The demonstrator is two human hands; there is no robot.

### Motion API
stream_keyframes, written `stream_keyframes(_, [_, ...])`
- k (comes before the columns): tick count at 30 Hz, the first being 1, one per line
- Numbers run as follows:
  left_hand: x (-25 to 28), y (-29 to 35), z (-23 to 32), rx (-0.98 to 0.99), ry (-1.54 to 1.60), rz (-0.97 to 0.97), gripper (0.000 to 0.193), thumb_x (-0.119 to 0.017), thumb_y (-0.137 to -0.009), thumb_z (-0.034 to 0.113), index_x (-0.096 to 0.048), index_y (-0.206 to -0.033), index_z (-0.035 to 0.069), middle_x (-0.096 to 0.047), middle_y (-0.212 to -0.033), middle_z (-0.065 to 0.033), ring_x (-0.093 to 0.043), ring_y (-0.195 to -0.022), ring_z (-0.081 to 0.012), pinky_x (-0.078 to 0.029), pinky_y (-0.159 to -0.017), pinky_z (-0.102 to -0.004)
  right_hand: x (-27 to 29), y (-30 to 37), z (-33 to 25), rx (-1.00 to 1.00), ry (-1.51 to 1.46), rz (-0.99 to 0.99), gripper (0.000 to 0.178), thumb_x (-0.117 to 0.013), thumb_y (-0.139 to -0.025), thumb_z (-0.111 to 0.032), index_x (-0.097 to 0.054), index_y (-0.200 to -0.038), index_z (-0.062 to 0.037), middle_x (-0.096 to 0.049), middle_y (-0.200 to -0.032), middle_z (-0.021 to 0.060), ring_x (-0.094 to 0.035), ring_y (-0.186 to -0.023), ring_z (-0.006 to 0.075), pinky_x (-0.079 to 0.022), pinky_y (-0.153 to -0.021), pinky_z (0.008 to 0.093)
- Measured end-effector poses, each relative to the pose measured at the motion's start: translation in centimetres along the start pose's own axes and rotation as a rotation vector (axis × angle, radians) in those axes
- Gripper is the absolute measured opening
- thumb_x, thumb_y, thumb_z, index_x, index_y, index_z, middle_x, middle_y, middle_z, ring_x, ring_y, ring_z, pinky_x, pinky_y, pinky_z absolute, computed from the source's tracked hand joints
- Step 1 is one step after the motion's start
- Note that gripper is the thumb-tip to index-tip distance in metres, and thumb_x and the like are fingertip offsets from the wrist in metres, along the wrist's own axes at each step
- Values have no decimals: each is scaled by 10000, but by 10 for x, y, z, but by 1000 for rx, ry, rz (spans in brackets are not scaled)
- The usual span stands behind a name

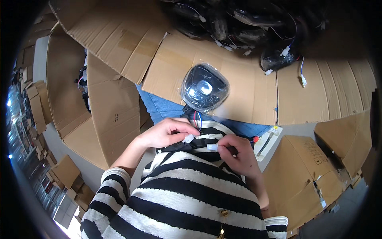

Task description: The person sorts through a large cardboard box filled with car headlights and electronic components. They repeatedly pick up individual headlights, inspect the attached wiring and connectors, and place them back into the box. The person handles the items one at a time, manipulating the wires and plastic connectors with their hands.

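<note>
Head view, from my end: open cardboard box on the left; then the left hand, its grip pinching a white connector; above that, the plastic-wrapped black unit sits on a cardboard flap, red and blue wires trailing down toward that hand; next I see a second connector, apart from the first, pinched by the right hand.

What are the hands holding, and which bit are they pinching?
The left hand pinches a white plug; exactly where is hard to see. The right hand holds a second plug by its right end.
</note>
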State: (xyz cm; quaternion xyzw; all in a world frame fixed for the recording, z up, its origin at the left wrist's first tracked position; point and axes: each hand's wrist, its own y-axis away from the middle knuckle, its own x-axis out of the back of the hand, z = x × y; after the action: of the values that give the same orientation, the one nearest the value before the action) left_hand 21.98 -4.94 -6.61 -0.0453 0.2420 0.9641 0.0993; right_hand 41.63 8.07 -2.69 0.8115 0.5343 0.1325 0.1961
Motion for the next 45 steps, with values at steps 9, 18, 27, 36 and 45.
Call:
stream_keyframes(9, [2,-5,0,-134,-182,-165,290,-508,-728,-31,-575,-996,58,-497,-1030,-101,-488,-939,-230,-396,-829,-293,-1,-2,6,16,-5,16,48,-538,-745,-52,-525,-722,-12,-501,-593,55,-442,-465,107,-351,-443,235])
stream_keyframes(18, [5,-39,3,-117,-454,-339,256,-609,-690,97,-606,-946,121,-471,-896,-56,-470,-879,-228,-403,-731,-309,4,-3,9,-40,-23,18,36,-546,-741,-49,-531,-737,-16,-506,-596,57,-438,-466,111,-350,-442,237])
stream_keyframes(27, [19,-54,9,-113,-87,-302,130,-565,-790,120,-609,-877,34,-587,-844,-77,-552,-819,-193,-422,-737,-278,15,0,9,73,136,94,52,-573,-733,-35,-548,-771,-12,-516,-660,57,-449,-514,120,-366,-474,233])
stream_keyframes(36, [16,-50,17,-114,2,-74,146,-566,-796,116,-622,-912,47,-566,-729,-42,-507,-694,-147,-387,-675,-270,21,-1,1,94,8,138,33,-555,-743,-17,-531,-756,2,-501,-674,67,-459,-540,129,-379,-503,228])
stream_keyframes(45, [8,-46,15,-218,-134,31,108,-599,-761,131,-642,-851,89,-478,-618,1,-412,-597,-124,-299,-663,-266,18,-1,1,22,-17,120,44,-549,-741,-35,-527,-728,0,-494,-646,70,-476,-536,136,-382,-483,239])
